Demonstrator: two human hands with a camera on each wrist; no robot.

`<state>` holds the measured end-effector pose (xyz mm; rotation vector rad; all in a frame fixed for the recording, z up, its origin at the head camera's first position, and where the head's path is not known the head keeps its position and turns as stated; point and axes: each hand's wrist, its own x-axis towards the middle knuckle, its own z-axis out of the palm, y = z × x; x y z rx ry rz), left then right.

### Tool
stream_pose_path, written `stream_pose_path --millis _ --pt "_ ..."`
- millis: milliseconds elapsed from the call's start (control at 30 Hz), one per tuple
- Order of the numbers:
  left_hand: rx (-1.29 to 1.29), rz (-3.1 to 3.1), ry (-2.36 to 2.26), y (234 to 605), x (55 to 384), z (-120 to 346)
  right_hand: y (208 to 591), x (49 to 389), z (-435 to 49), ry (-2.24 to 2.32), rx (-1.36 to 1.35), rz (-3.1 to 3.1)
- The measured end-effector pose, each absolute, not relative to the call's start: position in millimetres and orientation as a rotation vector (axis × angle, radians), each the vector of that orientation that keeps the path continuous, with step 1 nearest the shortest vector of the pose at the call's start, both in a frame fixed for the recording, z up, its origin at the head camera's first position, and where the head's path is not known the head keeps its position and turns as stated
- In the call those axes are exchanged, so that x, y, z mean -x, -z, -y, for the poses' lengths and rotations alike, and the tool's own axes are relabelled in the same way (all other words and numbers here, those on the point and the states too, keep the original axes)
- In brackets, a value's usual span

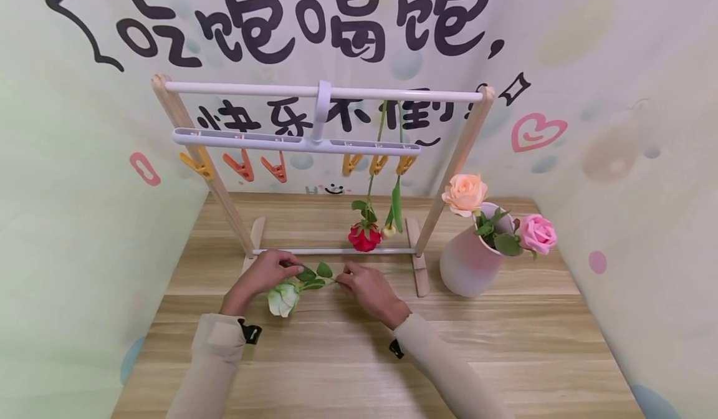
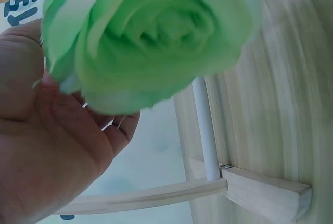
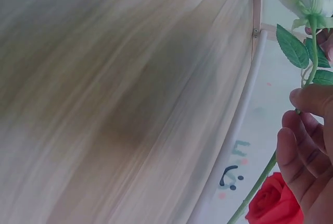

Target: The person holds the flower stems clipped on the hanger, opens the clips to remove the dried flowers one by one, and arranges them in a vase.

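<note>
green rose (image 2: 161,36) cropped in left wrist view; head view crops sleeves (image 1: 207,356)

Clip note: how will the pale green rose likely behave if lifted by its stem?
The pale green rose probably feels top-heavy, its bloom being broad against a thin stem. That stem seems fairly stiff, since it runs nearly straight beyond the right hand. The petals may crush easily, as they look thin and layered.

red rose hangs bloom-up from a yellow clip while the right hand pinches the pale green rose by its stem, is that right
Not quite: the red rose hangs bloom-down from the yellow clip, as the head view shows, while the right hand pinches the pale green rose by its stem.
</note>
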<state>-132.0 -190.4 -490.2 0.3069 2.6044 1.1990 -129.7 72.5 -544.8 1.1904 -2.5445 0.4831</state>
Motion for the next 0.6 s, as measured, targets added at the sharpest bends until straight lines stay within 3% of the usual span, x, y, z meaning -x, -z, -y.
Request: stream_pose_path --millis 600 --pt "-0.22 -2.733 -1.305 481 154 174 528 127 -109 -0.577 -1.026 2.516"
